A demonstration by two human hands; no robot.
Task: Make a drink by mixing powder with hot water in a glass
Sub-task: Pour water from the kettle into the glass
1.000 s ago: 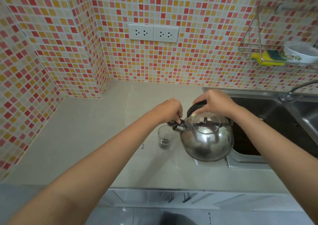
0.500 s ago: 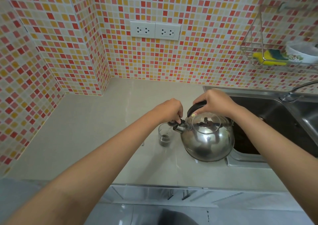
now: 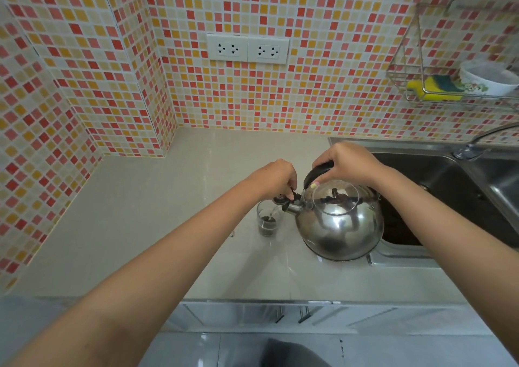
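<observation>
A shiny steel kettle [image 3: 341,226] is tilted to the left over the beige counter [image 3: 140,212]. My right hand [image 3: 346,164] grips its black handle. My left hand [image 3: 276,179] pinches the black spout cap lever and holds the cap up. A thin stream of water runs from the spout into a small clear glass [image 3: 266,222] just left of the kettle. Dark powder and a little liquid lie in the bottom of the glass.
A steel sink [image 3: 438,181] with a tap [image 3: 477,144] lies right of the kettle. A wire rack [image 3: 421,85] on the tiled wall holds a yellow sponge and a white bowl. Two wall sockets [image 3: 247,49] sit above the counter. The counter's front edge is close below.
Both hands stay on the kettle and its spout cap. The kettle has tipped slightly more toward the glass, and water now falls into it.
</observation>
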